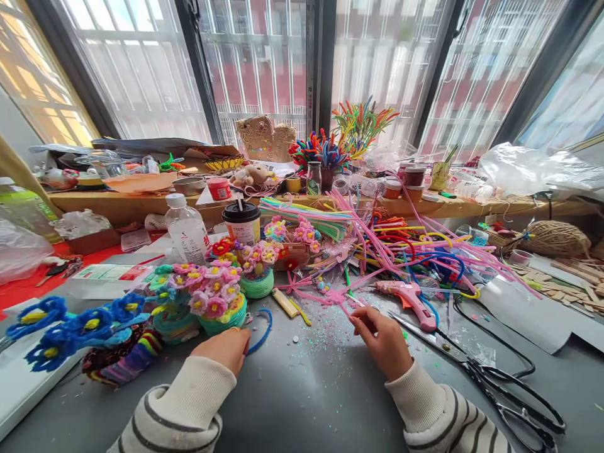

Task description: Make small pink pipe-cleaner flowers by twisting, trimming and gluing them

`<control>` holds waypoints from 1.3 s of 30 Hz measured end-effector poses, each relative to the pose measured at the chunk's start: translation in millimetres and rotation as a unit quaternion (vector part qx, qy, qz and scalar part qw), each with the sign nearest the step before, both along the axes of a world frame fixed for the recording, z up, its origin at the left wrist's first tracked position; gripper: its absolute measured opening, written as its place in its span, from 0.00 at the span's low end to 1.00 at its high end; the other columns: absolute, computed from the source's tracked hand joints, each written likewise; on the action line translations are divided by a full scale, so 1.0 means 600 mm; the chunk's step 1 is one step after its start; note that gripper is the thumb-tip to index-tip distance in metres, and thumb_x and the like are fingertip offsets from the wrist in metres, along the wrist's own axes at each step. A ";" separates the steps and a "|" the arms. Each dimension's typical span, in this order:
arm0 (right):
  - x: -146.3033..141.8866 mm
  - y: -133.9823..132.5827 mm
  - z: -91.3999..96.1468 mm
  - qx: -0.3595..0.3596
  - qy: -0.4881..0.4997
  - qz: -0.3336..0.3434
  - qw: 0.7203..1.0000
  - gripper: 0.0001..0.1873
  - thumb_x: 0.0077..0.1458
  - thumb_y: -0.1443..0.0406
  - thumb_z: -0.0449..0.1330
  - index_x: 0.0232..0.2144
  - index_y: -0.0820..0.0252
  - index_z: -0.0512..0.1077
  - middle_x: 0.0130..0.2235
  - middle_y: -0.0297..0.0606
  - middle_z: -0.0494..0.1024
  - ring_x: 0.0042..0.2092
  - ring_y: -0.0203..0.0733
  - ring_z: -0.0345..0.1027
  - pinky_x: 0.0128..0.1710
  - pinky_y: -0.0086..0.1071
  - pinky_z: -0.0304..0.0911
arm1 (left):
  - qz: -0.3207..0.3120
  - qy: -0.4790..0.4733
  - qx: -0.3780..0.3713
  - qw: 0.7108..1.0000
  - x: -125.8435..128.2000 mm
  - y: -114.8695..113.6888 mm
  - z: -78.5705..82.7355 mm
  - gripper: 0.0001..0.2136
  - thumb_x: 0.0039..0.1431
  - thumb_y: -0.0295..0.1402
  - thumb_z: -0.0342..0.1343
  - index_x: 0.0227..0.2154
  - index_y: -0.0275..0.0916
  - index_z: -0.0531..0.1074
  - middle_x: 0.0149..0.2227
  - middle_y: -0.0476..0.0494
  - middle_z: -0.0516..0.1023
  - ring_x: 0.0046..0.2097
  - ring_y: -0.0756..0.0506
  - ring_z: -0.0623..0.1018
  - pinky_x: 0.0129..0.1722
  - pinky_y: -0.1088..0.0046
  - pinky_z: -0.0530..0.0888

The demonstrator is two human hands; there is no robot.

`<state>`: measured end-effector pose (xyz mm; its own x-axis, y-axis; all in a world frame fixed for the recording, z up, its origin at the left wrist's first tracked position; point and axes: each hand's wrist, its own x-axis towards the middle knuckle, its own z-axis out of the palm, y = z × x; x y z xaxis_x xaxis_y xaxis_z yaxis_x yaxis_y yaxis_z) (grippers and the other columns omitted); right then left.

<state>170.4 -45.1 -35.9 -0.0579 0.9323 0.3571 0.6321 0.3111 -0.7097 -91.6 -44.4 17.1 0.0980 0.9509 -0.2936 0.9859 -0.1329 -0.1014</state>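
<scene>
My right hand [383, 341] is closed in a pinch, thumb and forefinger on the end of a pink pipe cleaner [346, 307]. That piece runs up to a pink pipe-cleaner shape lying on the grey table. My left hand [221, 350] is curled with its fingertips turned down and mostly hidden. A curved blue pipe cleaner [268, 330] reaches its fingertips; whether they grip it I cannot tell. Just beyond stands a green pot [225, 318] of pink pipe-cleaner flowers [214, 289]. Blue flowers [92, 324] in a striped pot [125, 358] lean at the left.
Right of my right hand lie a pink glue gun [409, 299] and black-handled scissors [491, 377]. A lighter [285, 303] and scattered glitter [325, 340] lie between my hands. Behind are a water bottle [185, 229], a lidded cup [241, 223] and heaped pipe cleaners [401, 242].
</scene>
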 end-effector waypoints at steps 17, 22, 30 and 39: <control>-0.001 -0.001 0.010 -0.014 0.071 -0.002 0.997 0.13 0.50 0.58 0.47 0.25 0.61 0.64 0.19 0.34 0.69 0.21 0.34 0.63 0.22 0.26 0.58 | -0.185 -0.130 0.055 0.973 0.071 0.013 -0.008 0.10 0.48 0.30 0.46 0.35 0.41 0.66 0.38 0.44 0.69 0.38 0.46 0.70 0.35 0.72 0.66; -0.002 0.001 0.007 -0.011 0.066 0.003 0.998 0.12 0.50 0.59 0.48 0.26 0.61 0.65 0.19 0.34 0.70 0.22 0.34 0.64 0.22 0.25 0.59 | -0.247 -0.103 0.041 0.963 0.087 0.014 -0.027 0.11 0.48 0.26 0.46 0.33 0.42 0.68 0.36 0.45 0.70 0.38 0.47 0.69 0.34 0.74 0.66; -0.005 -0.003 0.005 -0.010 0.040 0.010 0.999 0.12 0.50 0.59 0.47 0.26 0.60 0.65 0.20 0.34 0.71 0.22 0.34 0.64 0.23 0.26 0.59 | -0.237 -0.074 0.138 0.959 0.081 0.044 -0.019 0.14 0.49 0.21 0.41 0.35 0.37 0.67 0.35 0.39 0.70 0.38 0.43 0.70 0.32 0.68 0.68; -0.006 -0.004 0.008 -0.015 0.031 0.006 0.999 0.12 0.50 0.59 0.47 0.26 0.61 0.65 0.21 0.34 0.71 0.22 0.34 0.65 0.23 0.26 0.59 | -0.319 -0.030 0.151 0.935 0.134 0.073 -0.042 0.12 0.51 0.21 0.40 0.29 0.31 0.69 0.32 0.35 0.72 0.36 0.41 0.71 0.31 0.65 0.69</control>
